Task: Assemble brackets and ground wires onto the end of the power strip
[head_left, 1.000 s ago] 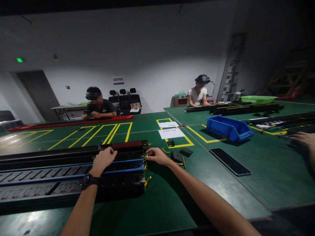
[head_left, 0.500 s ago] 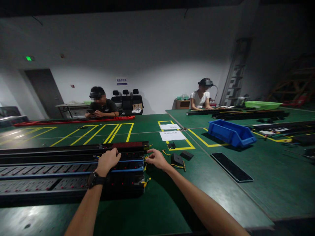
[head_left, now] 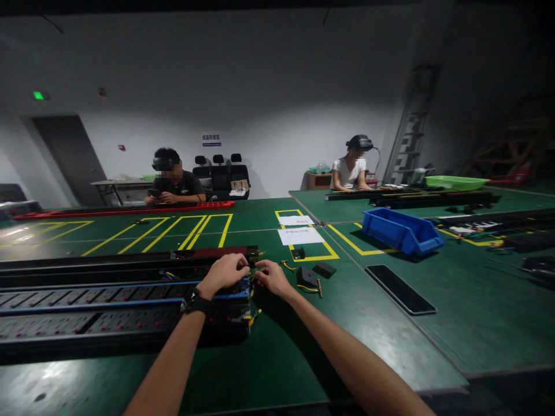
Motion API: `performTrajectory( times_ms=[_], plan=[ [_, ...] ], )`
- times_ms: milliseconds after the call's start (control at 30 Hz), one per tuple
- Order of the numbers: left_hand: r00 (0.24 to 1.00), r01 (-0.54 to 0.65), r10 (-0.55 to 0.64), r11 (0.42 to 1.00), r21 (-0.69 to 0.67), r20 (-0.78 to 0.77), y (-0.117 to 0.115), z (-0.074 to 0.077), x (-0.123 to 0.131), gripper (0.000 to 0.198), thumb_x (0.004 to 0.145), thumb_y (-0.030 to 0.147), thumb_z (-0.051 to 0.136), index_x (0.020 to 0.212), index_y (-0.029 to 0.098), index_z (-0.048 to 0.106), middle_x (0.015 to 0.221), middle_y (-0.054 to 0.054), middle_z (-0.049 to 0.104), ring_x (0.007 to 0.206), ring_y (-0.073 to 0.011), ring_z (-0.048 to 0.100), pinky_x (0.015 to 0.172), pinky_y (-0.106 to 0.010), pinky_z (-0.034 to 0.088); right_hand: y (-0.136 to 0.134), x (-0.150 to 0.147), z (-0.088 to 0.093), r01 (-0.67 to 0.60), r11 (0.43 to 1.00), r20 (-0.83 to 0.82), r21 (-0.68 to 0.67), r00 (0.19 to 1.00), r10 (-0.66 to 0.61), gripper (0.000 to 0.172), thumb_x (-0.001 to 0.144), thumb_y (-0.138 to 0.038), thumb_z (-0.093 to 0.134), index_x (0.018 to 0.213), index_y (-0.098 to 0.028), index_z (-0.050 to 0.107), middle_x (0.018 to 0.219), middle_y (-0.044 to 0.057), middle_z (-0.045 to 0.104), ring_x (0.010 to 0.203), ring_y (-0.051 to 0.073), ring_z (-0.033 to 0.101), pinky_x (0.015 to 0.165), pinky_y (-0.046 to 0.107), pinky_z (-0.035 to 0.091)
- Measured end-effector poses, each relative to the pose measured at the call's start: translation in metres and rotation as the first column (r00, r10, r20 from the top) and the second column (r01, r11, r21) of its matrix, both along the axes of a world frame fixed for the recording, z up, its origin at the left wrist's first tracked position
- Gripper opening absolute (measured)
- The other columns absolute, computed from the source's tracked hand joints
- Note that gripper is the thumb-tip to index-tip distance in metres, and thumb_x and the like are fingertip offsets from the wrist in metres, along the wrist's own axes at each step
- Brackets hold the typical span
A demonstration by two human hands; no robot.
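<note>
Several long black power strips (head_left: pixel 108 303) with red switches and blue edges lie side by side on the green table (head_left: pixel 281 358). My left hand (head_left: pixel 225 273), a dark watch on its wrist, rests curled on their right end. My right hand (head_left: pixel 271 277) is just beside it, fingers pinched at the yellow wires (head_left: pixel 254 271) sticking out of that end. What the fingers hold is too small to make out. A black end cap (head_left: pixel 306 276) with a yellow wire lies right of my right hand.
A flat black panel (head_left: pixel 399 288) and a blue bin (head_left: pixel 401 231) lie to the right. White papers (head_left: pixel 299 236) sit in a yellow-marked box. Two people with headsets sit at the far side, by a red strip (head_left: pixel 125 211) and black strips (head_left: pixel 411 196).
My left hand slid right along the power strips to their end, close to my right hand. My right hand shifted slightly left. A hand at the right edge has left the view.
</note>
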State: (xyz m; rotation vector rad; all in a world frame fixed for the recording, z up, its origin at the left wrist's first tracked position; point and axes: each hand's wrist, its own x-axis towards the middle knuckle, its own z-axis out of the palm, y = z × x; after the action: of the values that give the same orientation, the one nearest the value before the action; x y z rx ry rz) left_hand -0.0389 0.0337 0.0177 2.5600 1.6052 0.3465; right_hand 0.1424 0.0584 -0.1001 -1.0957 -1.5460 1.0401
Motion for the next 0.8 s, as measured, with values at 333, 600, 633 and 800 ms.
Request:
performTrajectory(
  times_ms=[333, 600, 633, 800],
  plan=[
    [0.976, -0.146, 0.159, 0.985, 0.095, -0.147, -0.009, -0.018, 0.033, 0.027, 0.083, 0.044, 0.062, 0.095, 0.023, 0.073, 0.101, -0.011, 0.076, 0.103, -0.0305, 0.066, 0.085, -0.038, 0.045, 0.000, 0.005, 0.003, 0.077, 0.992, 0.077, -0.098, 0.995, -0.070, 0.028, 0.075, -0.007, 0.058, 0.095, -0.018, 0.073, 0.067, 0.001, 0.068, 0.056, 0.014, 0.060, 0.050, 0.022, 0.045],
    [0.985, -0.070, 0.083, 0.994, 0.087, -0.151, -0.009, -0.023, 0.033, 0.028, 0.090, 0.035, 0.052, 0.095, 0.023, 0.078, 0.098, -0.012, 0.076, 0.101, -0.0290, 0.065, 0.086, -0.036, 0.045, -0.002, 0.004, 0.005, 0.006, 0.993, -0.086, -0.116, 0.996, -0.016, 0.021, 0.074, -0.010, 0.060, 0.089, -0.016, 0.074, 0.070, 0.002, 0.069, 0.057, 0.013, 0.059, 0.052, 0.022, 0.045],
    [0.986, -0.058, 0.070, 0.995, 0.082, -0.148, -0.009, -0.024, 0.033, 0.028, 0.090, 0.034, 0.052, 0.095, 0.024, 0.078, 0.099, -0.012, 0.076, 0.101, -0.0289, 0.065, 0.085, -0.036, 0.046, -0.002, 0.004, 0.005, 0.004, 0.993, -0.091, -0.122, 0.996, -0.015, 0.021, 0.074, -0.010, 0.060, 0.089, -0.015, 0.074, 0.069, 0.002, 0.069, 0.057, 0.013, 0.059, 0.052, 0.022, 0.046],
    [0.993, 0.007, 0.000, 0.999, 0.049, -0.121, -0.006, -0.025, 0.029, 0.030, 0.091, 0.033, 0.050, 0.099, 0.026, 0.078, 0.101, -0.009, 0.077, 0.100, -0.0262, 0.066, 0.084, -0.032, 0.046, -0.004, 0.004, 0.006, 0.026, 0.990, -0.101, -0.139, 0.994, -0.040, 0.022, 0.072, -0.008, 0.058, 0.084, -0.015, 0.074, 0.069, 0.002, 0.070, 0.056, 0.012, 0.059, 0.054, 0.022, 0.047]
  ],
)
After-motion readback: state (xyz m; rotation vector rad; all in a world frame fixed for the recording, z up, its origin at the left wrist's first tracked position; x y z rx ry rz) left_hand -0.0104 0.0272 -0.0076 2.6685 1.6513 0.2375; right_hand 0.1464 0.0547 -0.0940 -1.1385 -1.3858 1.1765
